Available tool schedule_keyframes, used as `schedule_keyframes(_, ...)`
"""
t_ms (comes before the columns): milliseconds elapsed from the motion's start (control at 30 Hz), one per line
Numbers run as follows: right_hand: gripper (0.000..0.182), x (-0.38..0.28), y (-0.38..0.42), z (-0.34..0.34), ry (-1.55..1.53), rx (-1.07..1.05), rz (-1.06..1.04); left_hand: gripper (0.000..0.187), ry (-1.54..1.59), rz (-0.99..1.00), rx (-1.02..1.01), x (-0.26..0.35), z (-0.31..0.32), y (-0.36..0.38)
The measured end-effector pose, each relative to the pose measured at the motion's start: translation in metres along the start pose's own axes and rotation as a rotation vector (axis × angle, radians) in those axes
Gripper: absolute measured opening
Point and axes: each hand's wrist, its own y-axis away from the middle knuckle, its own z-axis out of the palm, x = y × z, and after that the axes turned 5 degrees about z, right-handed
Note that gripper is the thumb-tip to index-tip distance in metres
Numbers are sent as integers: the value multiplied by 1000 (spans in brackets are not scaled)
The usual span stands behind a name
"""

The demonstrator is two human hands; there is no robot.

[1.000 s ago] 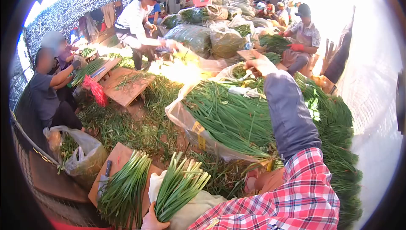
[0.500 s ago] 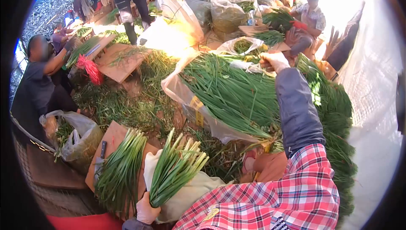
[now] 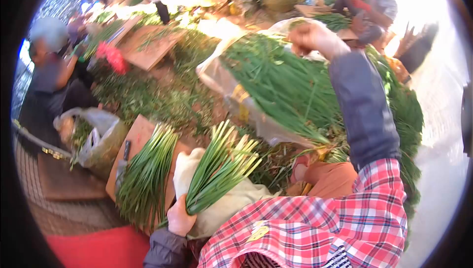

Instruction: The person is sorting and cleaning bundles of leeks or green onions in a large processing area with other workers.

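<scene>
Head view, left hand (image 3: 180,217) gripping chive bundle (image 3: 220,168)

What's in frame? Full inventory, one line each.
Held bunch: 1, green, in left hand, tips up.
Cut bunch: 1, green, on near board.
Near board: 1, brown, lower left.
Knife: 1, dark handle, on near board.
Cloth: 1, cream, under held bunch.
Bagged pile: 1, green, in clear plastic, centre.
Scrap bag: 1, clear, left.
Far board: 1, brown, upper left.
Red bundle: 1, beside far board.
Co-workers: at least 2, upper left and upper right.
Left hand: grips held bunch.
Right hand: fisted over bagged pile; contents unclear.
</scene>
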Motion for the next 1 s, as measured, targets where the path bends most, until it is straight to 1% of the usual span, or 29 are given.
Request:
schedule_keyframes(33,29,-8,18,36,116,-70,61,52,3,13,-1,-2,0,0)
schedule_keyframes(67,28,1,30,68,80,-171,-17,54,-12,-14,-24,-3,1,0)
schedule_keyframes(100,25,2,46,98,212,-172,-31,54,-30,-2,-5,-2,1,1)
schedule_keyframes(133,27,-1,55,124,335,-243,69,55,-46,13,12,0,1,1)
schedule_keyframes(167,42,16,59,150,508,-204,19,55,-61,33,29,2,1,2)
schedule_keyframes(200,54,37,58,172,674,-196,-135,55,-70,27,18,5,0,2)
schedule_keyframes(233,65,43,60,194,776,-240,-88,55,-69,36,42,6,1,3)
schedule_keyframes(300,73,52,68,229,902,-161,-155,55,-64,57,86,9,4,5)
schedule_keyframes(400,66,52,77,258,1013,-115,-84,60,-87,132,132,5,8,5)
schedule_keyframes(500,67,60,82,271,790,-329,-4,66,-136,159,111,4,10,11)
schedule_keyframes(533,58,77,84,286,739,-259,-29,68,-152,169,100,4,10,9)
schedule_keyframes(633,44,70,87,301,669,-283,-31,71,-134,146,76,5,9,9)
schedule_keyframes(667,30,69,92,310,723,-265,-145,70,-116,124,72,6,7,9)
schedule_keyframes(700,24,67,96,318,650,-194,-262,70,-100,100,65,6,4,8)
schedule_keyframes(767,19,57,99,316,612,-233,-292,69,-65,43,33,4,0,6)
schedule_keyframes(833,20,36,116,304,-301,-198,19,68,-21,-36,-19,-3,-1,6)
schedule_keyframes(867,22,29,125,298,-757,-171,189,66,-32,-47,1,-1,-2,6)
schedule_keyframes(900,24,45,124,299,-1034,-170,327,66,-28,-49,-10,-1,-2,7)
schedule_keyframes(967,22,37,137,274,-1305,-239,240,65,-22,-47,-20,-1,-4,6)
schedule_keyframes(1000,22,33,143,261,-1390,-212,230,64,-19,-35,-10,-1,-3,6)
